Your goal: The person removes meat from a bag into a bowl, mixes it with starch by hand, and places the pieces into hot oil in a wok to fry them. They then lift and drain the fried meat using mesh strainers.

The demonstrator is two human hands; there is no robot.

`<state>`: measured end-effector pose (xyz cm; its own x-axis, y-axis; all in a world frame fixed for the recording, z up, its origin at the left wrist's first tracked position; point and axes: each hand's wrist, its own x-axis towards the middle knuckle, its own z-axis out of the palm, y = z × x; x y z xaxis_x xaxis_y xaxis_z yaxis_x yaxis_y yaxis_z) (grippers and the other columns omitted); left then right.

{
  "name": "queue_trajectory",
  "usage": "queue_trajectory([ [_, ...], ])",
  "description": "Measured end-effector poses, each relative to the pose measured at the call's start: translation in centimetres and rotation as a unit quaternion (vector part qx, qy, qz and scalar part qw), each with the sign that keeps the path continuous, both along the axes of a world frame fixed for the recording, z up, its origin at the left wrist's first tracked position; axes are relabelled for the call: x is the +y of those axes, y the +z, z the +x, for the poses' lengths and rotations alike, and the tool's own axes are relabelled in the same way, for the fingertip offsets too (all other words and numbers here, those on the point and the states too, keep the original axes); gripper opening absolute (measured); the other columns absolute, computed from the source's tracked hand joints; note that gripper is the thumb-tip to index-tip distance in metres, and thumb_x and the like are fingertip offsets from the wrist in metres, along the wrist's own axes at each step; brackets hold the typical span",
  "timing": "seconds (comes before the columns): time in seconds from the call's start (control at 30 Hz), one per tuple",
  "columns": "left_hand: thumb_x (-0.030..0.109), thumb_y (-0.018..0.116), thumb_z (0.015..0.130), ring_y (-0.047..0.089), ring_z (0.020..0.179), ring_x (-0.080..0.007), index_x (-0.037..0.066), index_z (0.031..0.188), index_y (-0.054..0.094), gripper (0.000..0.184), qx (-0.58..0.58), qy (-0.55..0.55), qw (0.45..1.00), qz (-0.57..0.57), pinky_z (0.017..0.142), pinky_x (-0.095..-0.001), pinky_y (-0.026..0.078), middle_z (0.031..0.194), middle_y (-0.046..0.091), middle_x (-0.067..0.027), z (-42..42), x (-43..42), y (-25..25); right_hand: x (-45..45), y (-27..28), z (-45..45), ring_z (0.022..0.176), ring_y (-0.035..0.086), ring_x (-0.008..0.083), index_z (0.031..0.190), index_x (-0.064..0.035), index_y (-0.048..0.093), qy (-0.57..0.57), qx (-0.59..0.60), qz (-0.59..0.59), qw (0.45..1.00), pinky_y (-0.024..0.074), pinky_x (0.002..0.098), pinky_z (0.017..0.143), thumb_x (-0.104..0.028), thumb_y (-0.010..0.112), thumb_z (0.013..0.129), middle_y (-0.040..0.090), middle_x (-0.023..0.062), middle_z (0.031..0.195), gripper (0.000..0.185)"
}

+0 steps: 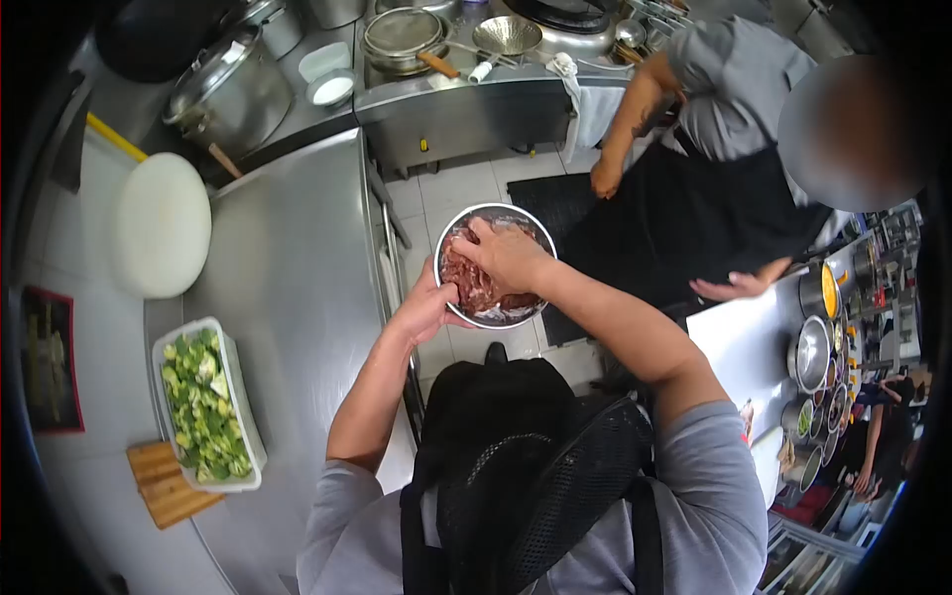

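While the left hand point(426, 307) grips the metal bowl point(496, 208) at eight o'clock on its rim, its underside fingers partly hidden, the right hand point(511, 260) reaches in from four o'clock. Dark red meat point(470, 284) lies inside the bowl, beneath the right fingers and toward seven o'clock from them, a loose heap without a clear long axis. Palm down, the nearer right hand spreads toward ten o'clock; whether its fingers clasp any meat, I cannot tell.

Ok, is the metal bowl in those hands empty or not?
Not empty: reddish meat shows inside the metal bowl, with the right hand in it. How deep, I cannot tell.
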<state>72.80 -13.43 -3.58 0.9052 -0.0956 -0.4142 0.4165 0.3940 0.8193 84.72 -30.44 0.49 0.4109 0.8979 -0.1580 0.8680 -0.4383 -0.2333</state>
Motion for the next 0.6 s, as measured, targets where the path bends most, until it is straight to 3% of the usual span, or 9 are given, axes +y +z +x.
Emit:
queue_trajectory([
  [0.07, -0.004, 0.051, 0.087, 0.073, 0.112, -0.0342, 0.021, 0.163, 0.025, 0.084, 0.007, -0.007, 1.0, -0.01, 0.077, -0.0515, 0.07, 0.142, 0.058, -0.016, 4.1, 0.5, -0.5, 0.6, -0.5, 3.9, 0.109, 0.071, 0.0463, 0.14, -0.0175, 0.053, -0.051, 0.016, -0.011, 0.998, 0.0586, 0.053, 0.093, -0.019, 0.079, 0.084, 0.057, 0.0251, 0.14, 0.061],
  [0.1, -0.004, 0.051, 0.087, 0.073, 0.112, -0.0336, 0.022, 0.163, 0.024, 0.085, 0.017, -0.014, 0.999, -0.023, 0.076, -0.0509, 0.07, 0.144, 0.057, -0.0156, 5.7, 0.9, -0.9, 1.1, -1.3, 5.8, 0.109, 0.071, 0.0463, 0.14, -0.0175, 0.053, -0.053, 0.023, -0.012, 0.998, 0.0586, 0.053, 0.093, -0.019, 0.079, 0.084, 0.057, 0.0251, 0.14, 0.061],
  [0.2, -0.003, 0.052, 0.088, 0.074, 0.111, -0.0335, 0.019, 0.162, 0.025, 0.082, 0.019, -0.022, 0.999, -0.032, 0.076, -0.0509, 0.07, 0.143, 0.059, -0.0151, 12.8, 2.3, -1.7, 3.1, -2.2, 13.6, 0.102, 0.075, 0.0419, 0.129, -0.0135, 0.064, -0.073, -0.032, 0.008, 0.997, 0.0603, 0.0505, 0.089, -0.022, 0.076, 0.087, 0.075, 0.0222, 0.111, 0.044],
  [0.3, -0.003, 0.052, 0.089, 0.074, 0.11, -0.0338, 0.012, 0.158, 0.031, 0.073, 0.028, -0.022, 0.999, -0.011, 0.079, -0.0507, 0.07, 0.141, 0.06, -0.0155, 20.9, 3.6, -0.4, 5.0, -0.7, 22.0, 0.095, 0.077, 0.0395, 0.118, -0.0117, 0.071, -0.1, -0.065, -0.004, 0.993, 0.0613, 0.0496, 0.085, -0.023, 0.074, 0.088, 0.077, 0.0197, 0.099, 0.032],
  [0.37, -0.003, 0.051, 0.091, 0.074, 0.11, -0.0345, 0.007, 0.154, 0.038, 0.065, 0.018, -0.038, 0.998, -0.036, 0.083, -0.0506, 0.069, 0.14, 0.061, -0.017, 27.4, 5.0, 0.4, 5.8, 0.5, 27.5, 0.082, 0.078, 0.0372, 0.106, -0.0102, 0.076, -0.143, -0.12, 0.039, 0.982, 0.0609, 0.0488, 0.081, -0.019, 0.07, 0.09, 0.077, 0.0157, 0.087, 0.019],
  [0.47, -0.002, 0.048, 0.094, 0.074, 0.111, -0.0352, 0.005, 0.152, 0.041, 0.058, -0.019, -0.058, 0.997, -0.054, 0.086, -0.0521, 0.068, 0.137, 0.063, -0.0189, 37.3, 6.6, 2.7, 7.1, 2.5, 34.5, 0.098, 0.075, 0.0363, 0.106, -0.01, 0.071, -0.226, -0.126, 0.025, 0.966, 0.0569, 0.052, 0.088, -0.022, 0.071, 0.089, 0.077, 0.0149, 0.098, 0.021],
  [0.53, -0.001, 0.047, 0.095, 0.073, 0.113, -0.0353, 0.007, 0.153, 0.04, 0.059, -0.005, -0.007, 0.999, -0.036, 0.086, -0.054, 0.068, 0.138, 0.063, -0.0197, 42.7, 6.6, 5.4, 7.9, 3.4, 38.6, 0.115, 0.068, 0.0399, 0.125, -0.0076, 0.066, -0.238, -0.217, 0.103, 0.941, 0.0518, 0.0555, 0.1, -0.018, 0.072, 0.088, 0.072, 0.0209, 0.121, 0.039],
  [0.57, -0.001, 0.047, 0.095, 0.073, 0.113, -0.0353, 0.007, 0.153, 0.04, 0.059, -0.011, -0.022, 0.999, -0.034, 0.086, -0.054, 0.068, 0.138, 0.063, -0.0197, 45.8, 7.4, 5.8, 8.0, 4.1, 40.9, 0.115, 0.068, 0.0399, 0.125, -0.0076, 0.066, -0.252, -0.225, 0.104, 0.936, 0.0518, 0.0555, 0.1, -0.018, 0.072, 0.088, 0.072, 0.0209, 0.121, 0.039],
  [0.6, -0.002, 0.047, 0.094, 0.073, 0.114, -0.0359, 0.007, 0.153, 0.039, 0.06, -0.031, -0.055, 0.996, -0.06, 0.087, -0.0544, 0.068, 0.139, 0.063, -0.0198, 48.8, 8.0, 6.2, 8.1, 6.1, 42.5, 0.12, 0.064, 0.0417, 0.136, -0.006, 0.059, -0.269, -0.163, 0.07, 0.947, 0.0489, 0.0569, 0.104, -0.015, 0.073, 0.087, 0.067, 0.024, 0.129, 0.052],
])
